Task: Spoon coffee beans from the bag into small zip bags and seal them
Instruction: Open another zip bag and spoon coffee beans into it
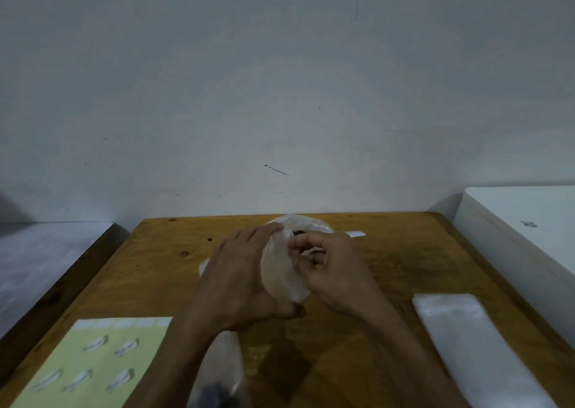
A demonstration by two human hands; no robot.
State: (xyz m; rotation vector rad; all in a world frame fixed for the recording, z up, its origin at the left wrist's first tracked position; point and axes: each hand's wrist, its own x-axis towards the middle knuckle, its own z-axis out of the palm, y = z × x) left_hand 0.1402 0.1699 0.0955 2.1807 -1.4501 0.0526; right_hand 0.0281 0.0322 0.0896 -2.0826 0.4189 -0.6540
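A small clear zip bag [281, 270] is held up over the middle of the wooden table [389, 267], caught between both hands. The left hand [239, 280] is wrapped around its left side, fingers curled over the top edge and thumb tucked under the bottom corner, so it's properly gripped. The right hand [333, 270] is bunched up against the bag's right edge, with the fingertips [294, 245] pinched on the plastic near the opening. Whether any beans are inside can't be told, since the plastic is blurry and mostly covered by fingers.

Just behind the hands, a bigger clear bag [303, 224] is seen sitting near the table's far edge, with something dark showing at its mouth, probably the coffee beans. A white strip [356, 234] is poking out to the right of it, partly hidden by the right hand; what it is can't be made out.

A stack of empty clear bags [473, 342] is laid flat on the right side of the table, well apart from the hands. A pale yellow sticker sheet [90, 367] with small white labels is placed at the near left corner. Another floppy clear bag [222, 373] is found under the left forearm at the near edge, with something dark and blurry at its bottom.
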